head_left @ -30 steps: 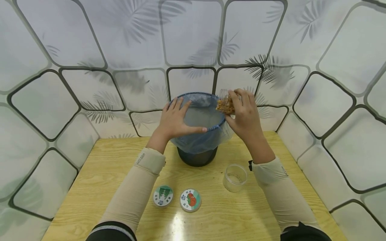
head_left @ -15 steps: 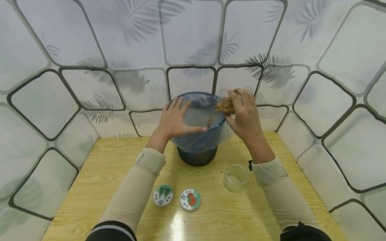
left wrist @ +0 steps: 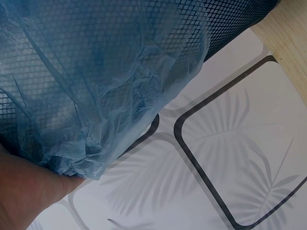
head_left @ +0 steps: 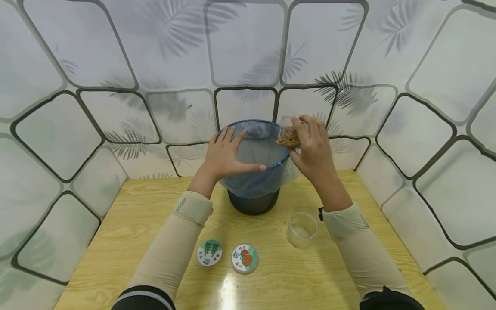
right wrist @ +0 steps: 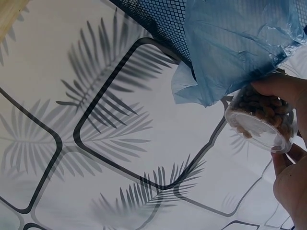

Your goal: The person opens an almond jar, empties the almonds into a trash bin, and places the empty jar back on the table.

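My right hand [head_left: 315, 150] grips a clear plastic jar [head_left: 286, 122], tilted over the right rim of a dark mesh bin [head_left: 253, 204]. Small brown pieces [head_left: 288, 138], nut-like in look, lie along the jar's lower side toward its mouth. In the right wrist view, thumb and fingers hold the jar [right wrist: 259, 127] with its round base facing the camera. A thin blue bag [head_left: 255, 183] lines the bin and hangs over its rim. My left hand [head_left: 224, 157] rests on the bin's left rim, fingers spread and thumb stretched along the front.
An open clear jar [head_left: 302, 230] stands on the wooden table [head_left: 155, 215], right of the bin. Two round lids lie nearer the front: one with a green vegetable picture [head_left: 209, 253], another with red tomatoes [head_left: 245, 258]. A patterned wall [head_left: 248, 56] rises behind the bin.
Half a second ago a few brown pieces were dropping into the bin; none show in the air now. Both hands have stayed nearly in place, the jar still tilted.
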The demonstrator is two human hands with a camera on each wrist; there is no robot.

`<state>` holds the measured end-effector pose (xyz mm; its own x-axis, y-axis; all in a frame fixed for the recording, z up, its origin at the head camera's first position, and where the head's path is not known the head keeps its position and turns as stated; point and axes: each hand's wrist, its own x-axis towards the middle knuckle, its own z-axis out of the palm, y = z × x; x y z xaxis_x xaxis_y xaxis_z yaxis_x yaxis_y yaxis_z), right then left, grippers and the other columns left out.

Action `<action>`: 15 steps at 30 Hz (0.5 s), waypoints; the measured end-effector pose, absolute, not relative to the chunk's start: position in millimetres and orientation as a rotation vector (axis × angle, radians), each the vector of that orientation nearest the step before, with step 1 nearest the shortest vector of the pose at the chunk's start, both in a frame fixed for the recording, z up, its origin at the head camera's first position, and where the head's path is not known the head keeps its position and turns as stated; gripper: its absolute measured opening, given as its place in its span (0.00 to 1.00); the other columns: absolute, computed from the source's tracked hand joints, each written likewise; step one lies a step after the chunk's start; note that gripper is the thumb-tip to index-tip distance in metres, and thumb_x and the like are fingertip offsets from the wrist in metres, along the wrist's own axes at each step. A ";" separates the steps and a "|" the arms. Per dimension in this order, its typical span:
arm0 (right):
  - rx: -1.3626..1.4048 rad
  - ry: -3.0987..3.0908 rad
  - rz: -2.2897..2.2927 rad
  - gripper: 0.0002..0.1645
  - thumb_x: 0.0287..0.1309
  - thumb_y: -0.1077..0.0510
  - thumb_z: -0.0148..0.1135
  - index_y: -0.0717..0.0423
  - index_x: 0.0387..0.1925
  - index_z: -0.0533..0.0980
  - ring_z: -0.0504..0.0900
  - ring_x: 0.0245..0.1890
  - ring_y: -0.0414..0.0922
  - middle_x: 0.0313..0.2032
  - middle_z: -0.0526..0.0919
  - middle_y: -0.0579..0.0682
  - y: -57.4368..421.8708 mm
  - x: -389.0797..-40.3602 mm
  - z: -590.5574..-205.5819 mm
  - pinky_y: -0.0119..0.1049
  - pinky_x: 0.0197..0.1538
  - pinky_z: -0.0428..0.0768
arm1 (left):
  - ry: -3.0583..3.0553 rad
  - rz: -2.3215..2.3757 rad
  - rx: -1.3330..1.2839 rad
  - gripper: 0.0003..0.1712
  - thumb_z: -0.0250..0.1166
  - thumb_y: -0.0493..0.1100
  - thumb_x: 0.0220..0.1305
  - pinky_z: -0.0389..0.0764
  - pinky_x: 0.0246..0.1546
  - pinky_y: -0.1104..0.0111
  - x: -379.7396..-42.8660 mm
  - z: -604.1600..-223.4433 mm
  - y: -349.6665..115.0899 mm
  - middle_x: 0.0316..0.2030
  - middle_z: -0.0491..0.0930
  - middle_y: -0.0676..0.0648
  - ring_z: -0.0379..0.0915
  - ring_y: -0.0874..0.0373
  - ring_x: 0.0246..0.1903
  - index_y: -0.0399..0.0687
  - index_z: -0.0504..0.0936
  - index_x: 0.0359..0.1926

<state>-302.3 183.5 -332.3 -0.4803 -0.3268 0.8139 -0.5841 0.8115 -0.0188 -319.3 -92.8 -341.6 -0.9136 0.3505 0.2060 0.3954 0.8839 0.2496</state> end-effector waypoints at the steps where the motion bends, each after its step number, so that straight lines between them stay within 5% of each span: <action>1: 0.670 -2.110 0.370 0.47 0.52 0.67 0.81 0.65 0.73 0.71 0.70 0.65 0.66 0.65 0.73 0.69 183.4 -302.2 -332.5 0.58 0.73 0.72 | -2.896 -0.435 -0.578 0.74 0.60 0.91 0.48 0.40 0.84 0.38 -319.4 -341.8 -92.6 0.86 0.44 0.39 0.35 0.40 0.86 0.59 0.50 0.87; 15: 0.686 -2.106 0.348 0.43 0.55 0.69 0.77 0.66 0.72 0.70 0.69 0.66 0.66 0.65 0.72 0.69 181.9 -302.6 -333.5 0.58 0.76 0.70 | -2.901 -0.441 -0.579 0.74 0.60 0.91 0.48 0.40 0.84 0.39 -317.8 -340.3 -92.8 0.86 0.44 0.40 0.35 0.40 0.86 0.59 0.49 0.87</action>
